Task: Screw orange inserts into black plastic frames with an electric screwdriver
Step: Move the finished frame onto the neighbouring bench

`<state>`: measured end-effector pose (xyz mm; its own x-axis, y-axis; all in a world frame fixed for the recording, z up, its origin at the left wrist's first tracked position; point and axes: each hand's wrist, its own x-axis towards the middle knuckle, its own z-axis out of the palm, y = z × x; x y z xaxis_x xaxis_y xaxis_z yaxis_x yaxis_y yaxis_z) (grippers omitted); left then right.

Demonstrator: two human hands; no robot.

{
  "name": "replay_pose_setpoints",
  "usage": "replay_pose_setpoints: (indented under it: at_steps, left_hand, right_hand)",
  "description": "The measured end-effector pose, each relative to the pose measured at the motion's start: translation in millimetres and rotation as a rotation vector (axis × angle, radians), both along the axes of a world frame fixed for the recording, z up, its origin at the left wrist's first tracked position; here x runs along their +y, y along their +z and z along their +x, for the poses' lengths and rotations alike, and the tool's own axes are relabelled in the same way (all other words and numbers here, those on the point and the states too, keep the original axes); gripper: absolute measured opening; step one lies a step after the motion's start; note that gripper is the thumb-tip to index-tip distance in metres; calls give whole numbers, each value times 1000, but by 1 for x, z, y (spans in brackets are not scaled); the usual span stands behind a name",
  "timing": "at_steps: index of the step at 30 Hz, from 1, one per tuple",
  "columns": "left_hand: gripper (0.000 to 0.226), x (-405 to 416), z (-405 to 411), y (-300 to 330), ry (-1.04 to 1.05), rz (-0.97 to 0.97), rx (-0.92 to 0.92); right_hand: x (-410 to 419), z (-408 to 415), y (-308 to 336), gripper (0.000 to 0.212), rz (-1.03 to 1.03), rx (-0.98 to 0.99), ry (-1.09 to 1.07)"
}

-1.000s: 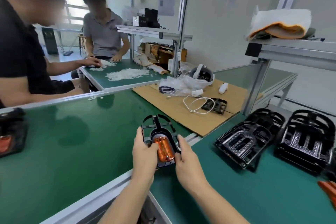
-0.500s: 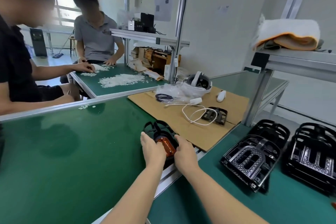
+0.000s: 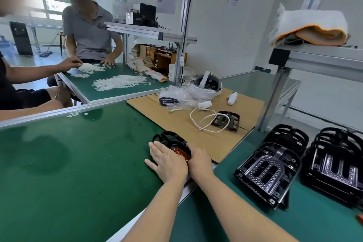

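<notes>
A black plastic frame (image 3: 168,137) with an orange insert (image 3: 181,152) seated in it lies flat on the green mat at the table's right edge. My left hand (image 3: 167,162) rests on its left side with the fingers straight and spread. Over its right side lies my right hand (image 3: 200,160), fingers stretched forward along the edge. The hands hide the near half of the frame. No electric screwdriver is in view.
Two stacks of black frames (image 3: 270,171) (image 3: 337,165) lean on the right-hand mat. A cardboard sheet (image 3: 196,135) carries a small black frame (image 3: 225,121), a white cable, a headset and bags. Two people sort white pieces at the far table (image 3: 117,92).
The frame with the insert went from being held up near me down onto the mat, farther away. My left hand flattened out on it.
</notes>
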<state>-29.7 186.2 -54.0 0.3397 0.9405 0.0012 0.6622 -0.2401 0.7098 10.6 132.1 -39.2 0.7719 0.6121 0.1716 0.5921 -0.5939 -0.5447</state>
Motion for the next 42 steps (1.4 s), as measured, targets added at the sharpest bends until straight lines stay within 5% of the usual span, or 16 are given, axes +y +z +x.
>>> replay_pose_setpoints:
  at_steps: [16,25,33,42]
  left_hand:
    - [63,-1,-8,9,12,-67,-150]
    - [63,-72,-9,16,-272,177,-281]
    - [58,-154,11,30,-612,35,-398]
    - [55,-146,32,16,-545,-163,-368]
  right_hand:
    - [-47,-38,15,71,-103,-167,25]
    - [-134,-71,4,71,-58,-291,-218]
    - [-195,-63,-3,61,0,-176,-503]
    - [-208,-44,-12,61,70,-34,-456]
